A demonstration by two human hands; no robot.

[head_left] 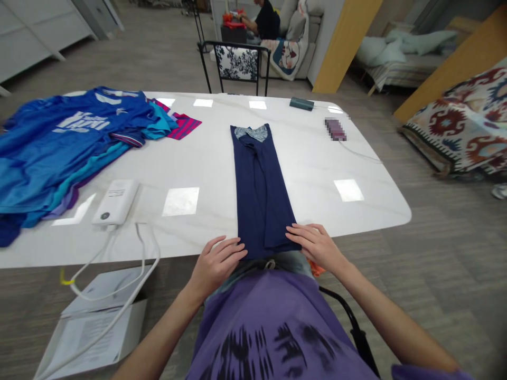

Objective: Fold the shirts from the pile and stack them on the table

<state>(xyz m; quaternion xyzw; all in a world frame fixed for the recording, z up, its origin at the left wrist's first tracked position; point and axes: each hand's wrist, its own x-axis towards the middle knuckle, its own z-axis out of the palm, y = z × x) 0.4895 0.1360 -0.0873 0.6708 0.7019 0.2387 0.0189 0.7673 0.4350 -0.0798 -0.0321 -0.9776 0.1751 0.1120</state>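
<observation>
A navy garment [249, 200], folded into a long narrow strip, lies on the white table with its lower end at the near edge. Grey patterned fabric shows at its far end, around the neckline. My left hand [219, 261] rests at the lower left edge of the cloth, fingers stretched out and slightly apart, tips touching it. At the lower right corner, my right hand [317, 243] lies with extended fingers over the cloth. Its thumb is hidden. Both hands look open.
Several blue and teal jerseys [75, 137] are piled on the table's left. A white power bank [116, 201] with cables lies near them. A dark green case [301, 103] and a blurred phone-like object [335, 129] sit far right. A chair [237, 63] stands beyond; another person sits behind.
</observation>
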